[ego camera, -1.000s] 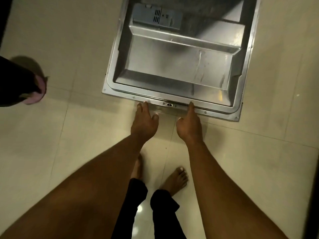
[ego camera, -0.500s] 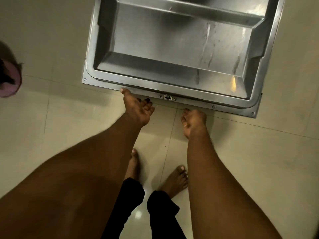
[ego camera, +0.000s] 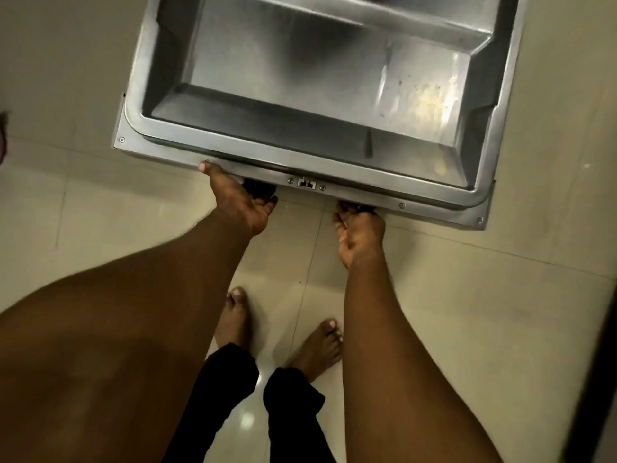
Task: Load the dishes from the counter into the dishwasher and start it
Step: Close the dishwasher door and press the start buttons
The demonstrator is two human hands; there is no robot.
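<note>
You are looking straight down on the dishwasher door [ego camera: 300, 78], which is lying open and roughly level above the floor, its front edge nearest you. Its inner face is brushed stainless steel, pressed into a shallow rectangular tray with sloping walls and rounded corners. Streaks and pale speckles are showing on the right part of the panel. A flat steel rim is running round the tray, fixed with small round screws [ego camera: 402, 205] along the front edge and at both front corners. A small rectangular latch [ego camera: 306, 183] is sitting in the middle of that edge. Your left hand [ego camera: 242, 203] is gripping the front edge just left of the latch: the thumb is lying on top of the rim and the fingers are curling underneath it, mostly in shadow. Your right hand [ego camera: 359, 228] is holding the same edge just right of the latch, with its fingers hooking under the rim and their tips hidden, and the thumb is tucking in beside the palm below the rim. The floor tiles [ego camera: 467, 295] are glossy, pale cream squares with thin grout lines. Your bare feet [ego camera: 322, 345] are standing on them just behind the door's front edge, below black trouser legs [ego camera: 290, 396]. Your forearms are crossing the lower view and covering much of the floor. A dark upright strip [ego camera: 594, 379] is running along the right edge, too blurred to name.
</note>
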